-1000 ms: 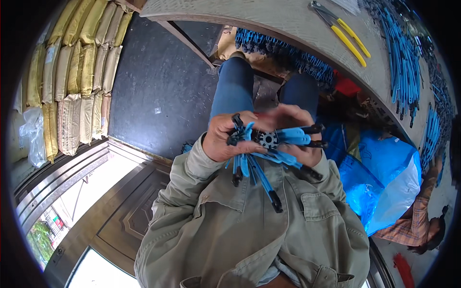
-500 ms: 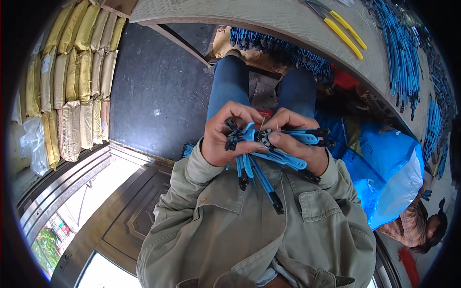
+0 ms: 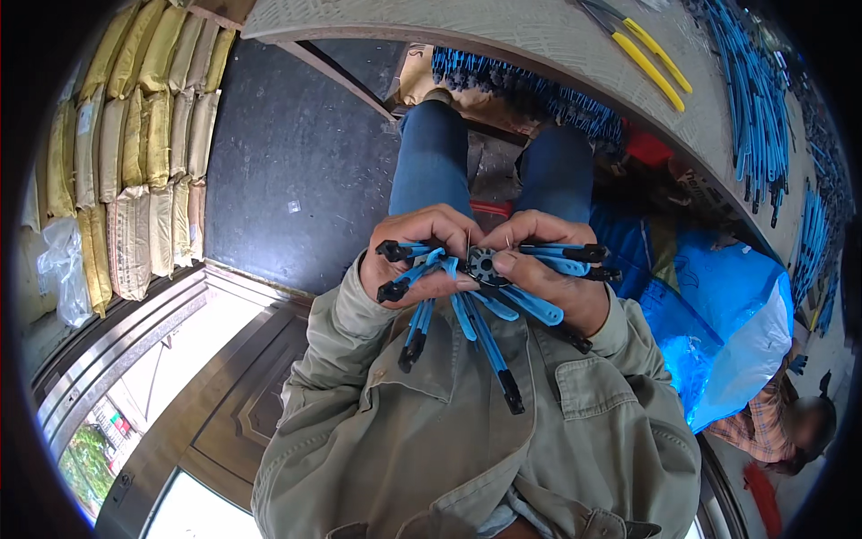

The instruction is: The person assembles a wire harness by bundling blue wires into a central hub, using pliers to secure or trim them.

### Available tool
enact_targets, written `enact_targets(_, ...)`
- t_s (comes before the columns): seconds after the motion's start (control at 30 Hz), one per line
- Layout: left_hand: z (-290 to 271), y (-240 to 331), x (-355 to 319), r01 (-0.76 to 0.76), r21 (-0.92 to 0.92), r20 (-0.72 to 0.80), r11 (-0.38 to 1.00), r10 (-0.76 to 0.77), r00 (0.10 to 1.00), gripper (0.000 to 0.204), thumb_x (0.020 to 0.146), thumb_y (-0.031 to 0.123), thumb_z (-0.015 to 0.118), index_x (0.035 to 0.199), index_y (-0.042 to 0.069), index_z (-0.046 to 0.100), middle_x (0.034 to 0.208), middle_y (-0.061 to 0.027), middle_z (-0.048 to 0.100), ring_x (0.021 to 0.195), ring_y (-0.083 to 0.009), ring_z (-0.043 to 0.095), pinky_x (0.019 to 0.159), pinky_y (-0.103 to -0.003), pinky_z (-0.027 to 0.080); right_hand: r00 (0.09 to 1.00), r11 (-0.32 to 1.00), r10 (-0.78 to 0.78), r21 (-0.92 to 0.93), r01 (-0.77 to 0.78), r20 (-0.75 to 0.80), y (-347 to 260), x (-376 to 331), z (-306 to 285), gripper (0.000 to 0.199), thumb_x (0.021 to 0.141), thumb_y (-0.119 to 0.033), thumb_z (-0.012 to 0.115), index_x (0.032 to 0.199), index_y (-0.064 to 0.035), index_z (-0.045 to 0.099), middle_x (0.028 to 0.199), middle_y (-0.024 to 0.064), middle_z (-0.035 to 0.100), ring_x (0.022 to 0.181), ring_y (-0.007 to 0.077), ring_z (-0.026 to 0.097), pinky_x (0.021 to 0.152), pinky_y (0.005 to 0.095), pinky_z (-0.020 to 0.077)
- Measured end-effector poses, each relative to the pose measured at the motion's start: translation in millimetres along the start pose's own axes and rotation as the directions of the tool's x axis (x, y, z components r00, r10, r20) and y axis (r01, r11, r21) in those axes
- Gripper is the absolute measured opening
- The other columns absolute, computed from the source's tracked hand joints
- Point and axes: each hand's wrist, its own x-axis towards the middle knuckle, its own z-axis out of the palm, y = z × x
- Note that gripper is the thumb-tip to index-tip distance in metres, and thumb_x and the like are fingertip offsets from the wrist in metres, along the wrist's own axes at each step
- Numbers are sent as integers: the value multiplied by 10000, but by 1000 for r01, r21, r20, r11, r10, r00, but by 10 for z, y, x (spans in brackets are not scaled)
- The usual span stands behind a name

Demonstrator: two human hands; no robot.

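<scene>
Above my lap I hold a round black hub with several flat blue arms fanning out from it, each visible end tipped in black. My left hand is closed on the hub's left side, with blue arms sticking out past its fingers. On the other side my right hand pinches the hub, its thumb on the rim and more blue arms over and under it. Thin wire-like ends stand up by the fingertips of both hands; where they lead is hidden.
A worktable curves across the top, bearing yellow-handled pliers and piles of blue strips. More blue parts lie beneath it. A blue plastic bag sits at my right, near another person. Packed sacks are stacked far left.
The hub has turned in my hands and shifted slightly left, showing its face more. Blue arms on the left have spread apart, and my left hand has moved a little left.
</scene>
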Motion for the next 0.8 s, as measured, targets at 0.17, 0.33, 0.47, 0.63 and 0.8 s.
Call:
enact_targets(0.17, 59, -23, -59, -17, 50, -79, 999, 21, 997, 261, 679, 102, 762, 829, 21, 563, 856, -126, 633, 807, -180, 631, 695, -279, 489, 997, 997, -74, 21, 74, 0, 57, 14, 14, 186, 813, -125, 638, 917, 27, 610, 841, 74, 617, 774, 89, 570, 711, 230, 455)
enact_targets(0.33, 136, 12, -141, 54, -32, -202, 998, -59, 978, 252, 683, 102, 758, 829, 17, 571, 868, -122, 640, 828, -182, 636, 715, -289, 494, 992, 993, -117, 12, 116, 36, 97, 38, 7, 201, 811, -134, 646, 927, 26, 609, 804, 62, 601, 738, 85, 552, 676, 225, 440)
enact_targets(0.47, 122, 18, -161, 84, -106, -214, 991, -105, 971, 240, 709, 91, 738, 878, 8, 590, 889, -121, 644, 817, -192, 639, 726, -293, 495, 994, 994, -98, 52, 95, 50, 104, 54, -11, 224, 782, -71, 675, 969, 26, 597, 901, 50, 609, 815, 71, 549, 738, 223, 441)
enact_targets(0.63, 37, 80, -147, 44, 31, -153, 999, -39, 987, 285, 756, 124, 697, 991, -11, 607, 906, -139, 637, 844, -215, 623, 746, -307, 488, 933, 937, -344, -21, 348, 103, 199, 69, 15, 371, 739, -72, 722, 1063, 20, 565, 917, 71, 591, 820, 114, 573, 735, 244, 458)
enact_targets(0.8, 106, 121, -189, 78, 128, -168, 989, -56, 984, 379, 780, 269, 672, 994, -41, 627, 902, -166, 630, 856, -237, 603, 743, -328, 476, 886, 883, -460, -137, 449, -58, 365, 64, 88, 444, 723, -92, 741, 1106, 19, 545, 913, 92, 584, 813, 162, 592, 709, 262, 472)
